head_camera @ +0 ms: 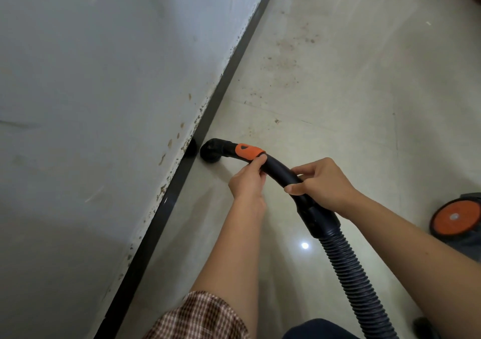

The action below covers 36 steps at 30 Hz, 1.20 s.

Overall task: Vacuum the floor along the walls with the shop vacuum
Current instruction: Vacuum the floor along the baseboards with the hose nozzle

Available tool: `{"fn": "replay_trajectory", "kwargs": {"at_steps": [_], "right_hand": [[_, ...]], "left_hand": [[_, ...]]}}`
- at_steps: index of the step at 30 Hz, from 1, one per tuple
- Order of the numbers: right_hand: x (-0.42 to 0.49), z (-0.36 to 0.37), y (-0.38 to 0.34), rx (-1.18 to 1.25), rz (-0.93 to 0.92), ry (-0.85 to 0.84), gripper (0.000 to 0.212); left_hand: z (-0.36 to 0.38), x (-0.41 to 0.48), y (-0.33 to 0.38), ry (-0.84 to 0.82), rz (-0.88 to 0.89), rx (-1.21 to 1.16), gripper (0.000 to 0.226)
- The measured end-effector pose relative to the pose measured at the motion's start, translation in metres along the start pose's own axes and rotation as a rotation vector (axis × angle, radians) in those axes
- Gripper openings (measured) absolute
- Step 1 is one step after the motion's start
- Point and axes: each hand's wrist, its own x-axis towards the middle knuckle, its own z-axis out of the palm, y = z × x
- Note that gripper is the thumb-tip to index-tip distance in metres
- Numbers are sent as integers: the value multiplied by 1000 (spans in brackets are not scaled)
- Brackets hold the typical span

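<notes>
Both hands hold the curved wand low so its nozzle meets the floor just beside the dark baseboard, likely where grit gathers. The left hand pinches it behind the orange collar to steer; the right hand curls round it nearer the hose (the shop vacuum sits near right, one wheel showing).

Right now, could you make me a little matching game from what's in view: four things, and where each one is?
1 nozzle
2 left hand
3 right hand
4 wheel

a at the picture's right edge
b on the floor by the dark skirting
c on the pipe just behind the orange band
d on the pipe nearer the ribbed hose

Pairs: 1-b, 2-c, 3-d, 4-a.
</notes>
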Motion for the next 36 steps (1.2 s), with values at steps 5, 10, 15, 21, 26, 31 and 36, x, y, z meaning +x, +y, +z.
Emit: {"fn": "replay_trajectory", "kwargs": {"at_steps": [5, 10, 15, 21, 26, 31, 36], "right_hand": [[1, -22, 6, 18, 54, 33, 25], [2, -38, 11, 76, 106, 56, 26], [14, -57, 30, 105, 104, 48, 25], [7, -78, 65, 150, 91, 64, 29], [-5, -83, 74, 136, 90, 41, 25], [-5, -77, 73, 151, 70, 96, 22], [4, -57, 61, 103, 27, 166, 16]], "left_hand": [[23, 3, -16, 20, -48, 12, 12], [43, 9, -30, 47, -87, 41, 13], [59, 18, -48, 88, -61, 101, 15], [71, 9, -80, 48, -59, 130, 17], [67, -2, -87, -28, -40, 126, 16], [67, 0, -83, -44, -10, 165, 20], [67, 10, -66, -86, 15, 166, 30]]}}
